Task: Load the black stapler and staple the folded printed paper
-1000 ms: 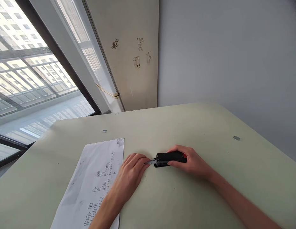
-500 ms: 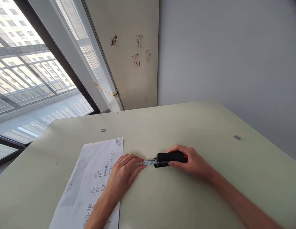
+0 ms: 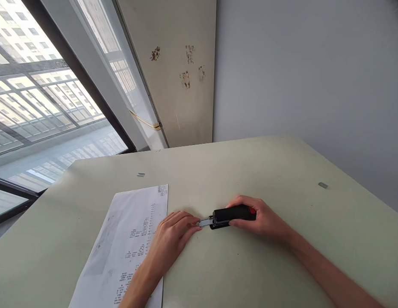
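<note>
A black stapler (image 3: 229, 215) with a red patch at its rear lies on the table, its front facing left. My right hand (image 3: 253, 216) is wrapped round the rear half of its body. From the front sticks out a short length of the metal staple tray (image 3: 205, 222). The fingertips of my left hand (image 3: 175, 233) pinch the outer end of that tray. Under my left wrist and forearm lies a printed sheet of paper (image 3: 125, 239), its text partly covered by the arm.
Small grey staple strips (image 3: 140, 174) lie near the far left of the pale green table (image 3: 250, 273). Another staple strip (image 3: 323, 185) is at the right. A grey wall (image 3: 298, 77) stands behind, and a window (image 3: 51, 102) is on the left.
The metal staple tray has slid further into the stapler, so less of it sticks out. My left hand has moved closer to the stapler body. My right hand keeps its hold.
</note>
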`<action>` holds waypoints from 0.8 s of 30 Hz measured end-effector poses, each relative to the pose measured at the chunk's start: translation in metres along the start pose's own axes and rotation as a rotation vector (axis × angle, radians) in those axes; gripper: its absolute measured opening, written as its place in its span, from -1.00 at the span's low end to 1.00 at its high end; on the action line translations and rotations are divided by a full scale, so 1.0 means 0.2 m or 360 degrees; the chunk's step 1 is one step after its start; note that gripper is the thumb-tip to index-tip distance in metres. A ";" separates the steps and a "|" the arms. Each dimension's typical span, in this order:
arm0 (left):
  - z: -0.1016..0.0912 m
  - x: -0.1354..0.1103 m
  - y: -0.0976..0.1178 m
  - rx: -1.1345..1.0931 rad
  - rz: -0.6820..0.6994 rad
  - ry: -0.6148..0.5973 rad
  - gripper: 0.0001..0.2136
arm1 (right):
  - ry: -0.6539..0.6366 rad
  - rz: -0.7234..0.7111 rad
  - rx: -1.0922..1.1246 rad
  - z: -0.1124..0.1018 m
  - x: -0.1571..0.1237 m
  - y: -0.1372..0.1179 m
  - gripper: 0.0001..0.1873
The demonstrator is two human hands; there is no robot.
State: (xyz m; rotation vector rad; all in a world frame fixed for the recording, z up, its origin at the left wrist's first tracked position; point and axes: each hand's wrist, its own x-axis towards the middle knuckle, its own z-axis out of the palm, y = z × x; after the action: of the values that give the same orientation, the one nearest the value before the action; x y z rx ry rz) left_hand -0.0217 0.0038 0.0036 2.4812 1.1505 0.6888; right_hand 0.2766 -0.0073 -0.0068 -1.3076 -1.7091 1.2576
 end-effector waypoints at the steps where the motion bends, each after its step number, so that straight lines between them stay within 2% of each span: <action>1: 0.00 0.00 0.01 -0.0020 0.0015 -0.0008 -0.82 | -0.0015 -0.0008 0.0003 0.00 0.00 0.00 -0.75; 7: 0.01 0.01 0.06 -0.0139 0.0061 -0.0061 -0.83 | -0.0084 -0.0049 0.0065 0.01 0.00 -0.01 -0.73; 13: 0.01 0.00 0.06 -0.0206 0.0058 -0.0058 -0.83 | -0.0120 -0.0021 0.0078 0.01 -0.01 0.00 -0.73; 24: 0.06 -0.01 0.07 -0.0331 0.0209 -0.0073 -0.85 | -0.0259 -0.0098 0.0149 0.04 -0.03 -0.04 -0.79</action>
State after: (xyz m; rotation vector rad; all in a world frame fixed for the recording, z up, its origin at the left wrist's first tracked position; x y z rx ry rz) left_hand -0.0075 -0.0068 0.0005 2.3975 0.8584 0.7427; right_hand 0.2683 -0.0152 -0.0024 -1.1161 -1.7644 1.4233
